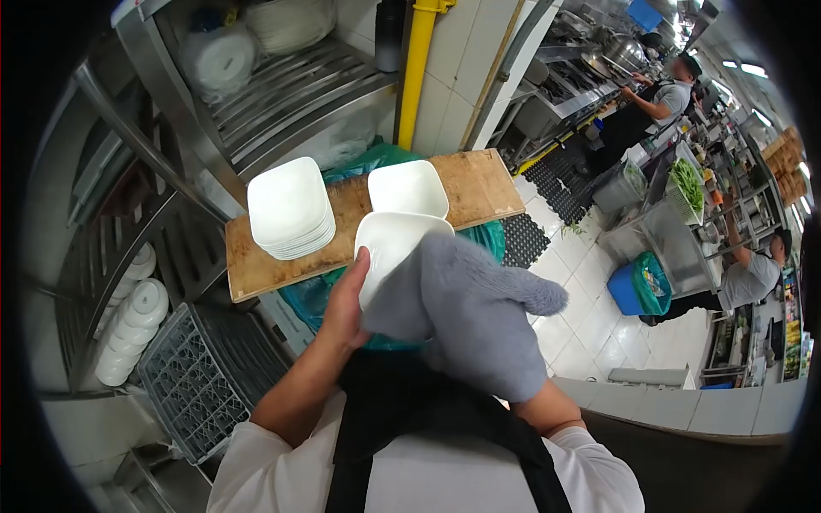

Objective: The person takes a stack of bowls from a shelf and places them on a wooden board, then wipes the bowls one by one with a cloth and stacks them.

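My left hand point(345, 301) grips a white square bowl point(398, 232) by its left side, thumb along the rim. A fluffy grey cloth point(479, 299) covers my right hand and hides its fingers; part of the cloth lies over the held bowl. Just beyond, another white square bowl point(409, 190) rests on a worn wooden board point(483, 184). On the board's left part stands a stack of white square dishes point(289, 205), upside down by their look.
Green plastic bags point(312, 295) show under the board. A metal slatted rack point(282, 94) with dishes rises at the left, above a grey glass crate point(192, 376). A yellow pipe point(416, 77) runs up the wall. Two people work at the right, near a blue bin point(629, 289).
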Available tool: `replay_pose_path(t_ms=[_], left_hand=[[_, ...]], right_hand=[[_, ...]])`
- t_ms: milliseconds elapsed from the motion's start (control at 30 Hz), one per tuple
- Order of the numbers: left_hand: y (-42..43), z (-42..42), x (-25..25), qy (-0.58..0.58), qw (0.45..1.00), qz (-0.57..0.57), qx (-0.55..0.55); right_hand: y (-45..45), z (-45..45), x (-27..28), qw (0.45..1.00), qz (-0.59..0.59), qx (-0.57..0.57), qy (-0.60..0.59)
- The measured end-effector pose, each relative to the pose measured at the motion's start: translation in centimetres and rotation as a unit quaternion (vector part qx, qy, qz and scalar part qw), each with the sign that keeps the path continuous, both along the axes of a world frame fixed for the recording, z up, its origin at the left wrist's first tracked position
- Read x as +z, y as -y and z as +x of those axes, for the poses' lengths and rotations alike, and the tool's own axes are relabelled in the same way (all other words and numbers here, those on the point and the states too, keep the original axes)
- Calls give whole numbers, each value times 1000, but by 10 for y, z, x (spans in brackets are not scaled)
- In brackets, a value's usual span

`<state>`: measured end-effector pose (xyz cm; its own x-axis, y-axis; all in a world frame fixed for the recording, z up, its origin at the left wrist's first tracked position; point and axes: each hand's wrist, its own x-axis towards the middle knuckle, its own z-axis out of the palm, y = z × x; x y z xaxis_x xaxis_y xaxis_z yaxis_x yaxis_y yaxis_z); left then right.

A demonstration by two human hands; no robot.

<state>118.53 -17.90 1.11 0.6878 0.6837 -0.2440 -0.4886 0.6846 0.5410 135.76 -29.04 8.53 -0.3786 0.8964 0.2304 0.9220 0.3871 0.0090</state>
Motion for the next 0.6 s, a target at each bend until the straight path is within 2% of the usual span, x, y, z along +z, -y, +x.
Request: replay_pose_path(t_ms=[67,167,300,400,500,600], left_hand=[[1,0,2,7,999,40,15],[10,5,11,-70,990,119,13],[-2,-4,5,-29,994,106,-28],[-10,-15,14,-42,990,116,-71],[-12,-18,11,-66,988,135,-47],[-10,-18,6,-137,972,191,-19]], right_hand=[[-15,-1,7,998,25,-28,-43],[-36,-13,3,992,49,-56,-98],[-43,-26,-11,985,61,-41,-156],[-40,-27,-15,983,62,-29,-169],[-41,-25,-15,983,60,-23,-170],[-51,-20,-15,983,60,-29,-169]])
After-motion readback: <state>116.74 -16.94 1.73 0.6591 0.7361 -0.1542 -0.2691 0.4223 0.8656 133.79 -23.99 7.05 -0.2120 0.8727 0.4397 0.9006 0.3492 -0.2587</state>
